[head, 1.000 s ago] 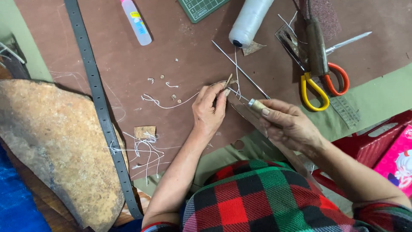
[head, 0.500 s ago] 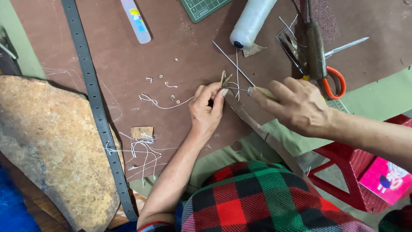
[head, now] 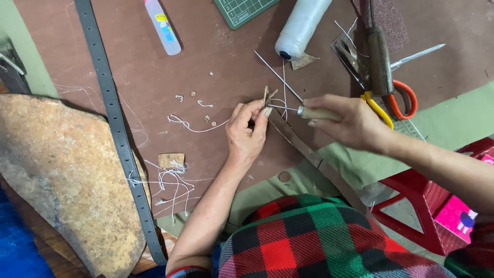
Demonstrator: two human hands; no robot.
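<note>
My left hand pinches the end of a brown leather strap that runs down to the right across the brown mat. My right hand grips an awl with a pale wooden handle; its thin metal point meets the strap end at my left fingertips. White thread runs from there up to a large white thread spool.
A long grey punched belt lies on the left beside a big brown leather hide. A glue bottle, a green cutting mat, scissors, thread scraps and a red stool surround the work.
The view has shifted slightly. My right hand has moved left, bringing the awl point to the strap end in my left fingers.
</note>
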